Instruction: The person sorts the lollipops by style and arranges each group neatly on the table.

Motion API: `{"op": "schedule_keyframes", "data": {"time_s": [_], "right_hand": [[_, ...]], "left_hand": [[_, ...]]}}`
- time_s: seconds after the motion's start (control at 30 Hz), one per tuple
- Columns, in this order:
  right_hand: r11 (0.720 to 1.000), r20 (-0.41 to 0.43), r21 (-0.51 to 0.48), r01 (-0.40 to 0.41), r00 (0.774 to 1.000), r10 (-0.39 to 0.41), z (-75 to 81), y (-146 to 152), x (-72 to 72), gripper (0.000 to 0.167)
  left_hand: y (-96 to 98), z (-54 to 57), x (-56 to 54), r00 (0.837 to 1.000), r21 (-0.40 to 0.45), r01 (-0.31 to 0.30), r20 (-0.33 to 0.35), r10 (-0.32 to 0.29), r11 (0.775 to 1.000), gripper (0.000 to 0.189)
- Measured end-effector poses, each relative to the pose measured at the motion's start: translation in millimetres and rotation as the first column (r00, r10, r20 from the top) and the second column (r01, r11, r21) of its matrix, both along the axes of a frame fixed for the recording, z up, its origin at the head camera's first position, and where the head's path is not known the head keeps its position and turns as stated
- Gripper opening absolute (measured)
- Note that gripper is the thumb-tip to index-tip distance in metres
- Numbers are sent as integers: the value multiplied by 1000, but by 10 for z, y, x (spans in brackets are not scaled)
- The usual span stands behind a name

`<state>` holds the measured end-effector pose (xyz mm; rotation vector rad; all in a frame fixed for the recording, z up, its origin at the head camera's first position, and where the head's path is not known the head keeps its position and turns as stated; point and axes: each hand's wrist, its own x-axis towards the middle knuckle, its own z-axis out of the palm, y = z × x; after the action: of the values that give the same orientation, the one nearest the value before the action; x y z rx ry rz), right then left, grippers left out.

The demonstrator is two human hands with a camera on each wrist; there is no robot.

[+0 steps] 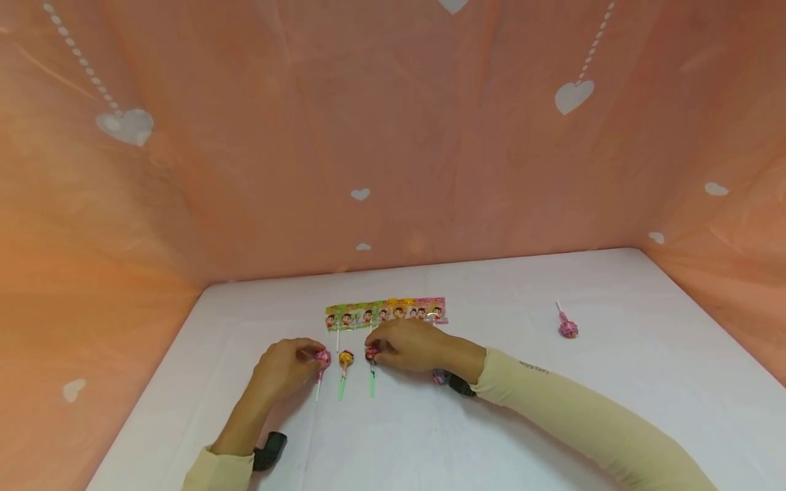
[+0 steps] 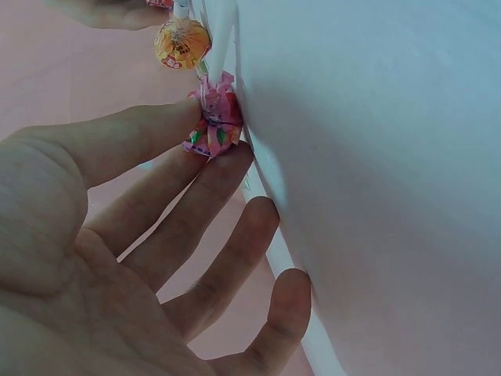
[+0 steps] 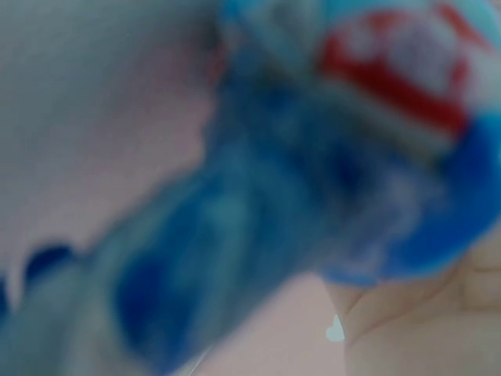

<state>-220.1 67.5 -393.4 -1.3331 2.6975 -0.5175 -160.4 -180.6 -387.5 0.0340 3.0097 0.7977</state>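
My left hand (image 1: 285, 368) pinches the candy head of a pink-wrapped lollipop (image 1: 323, 355) between thumb and fingertips. In the left wrist view that lollipop (image 2: 216, 117) lies at the white tabletop, with the other fingertips resting there too. A yellow-wrapped lollipop (image 1: 346, 358) with a green stick lies just right of it. Beyond that, my right hand (image 1: 408, 344) holds the head of a dark red lollipop (image 1: 371, 353), its green stick pointing toward me. Under the right wrist lies a blue-wrapped lollipop (image 1: 439, 376), which fills the right wrist view as a blurred blue wrapper (image 3: 297, 157).
Behind the hands stretches a row of green, yellow and pink packets (image 1: 350, 316) printed with cartoon figures, white sticks near its front edge. Another pink lollipop (image 1: 568, 329) lies far right on the white tabletop (image 1: 503, 293). An orange curtain (image 1: 417, 150) with hearts encloses the table.
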Motion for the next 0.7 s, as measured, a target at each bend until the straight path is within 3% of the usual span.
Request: {"op": "schedule_keyframes", "data": {"time_s": [0.3,0.7], "right_hand": [[996,37,-56,70,997,-68,24,147,126,30],[960,136,-194,203,975,-179,162,737,460,30]], "left_hand": [[-21,-15,4,1000,18,7,-14,-7,1000,21],[-15,-14,-1,1000,22,6,-5,-6,1000,22]]}}
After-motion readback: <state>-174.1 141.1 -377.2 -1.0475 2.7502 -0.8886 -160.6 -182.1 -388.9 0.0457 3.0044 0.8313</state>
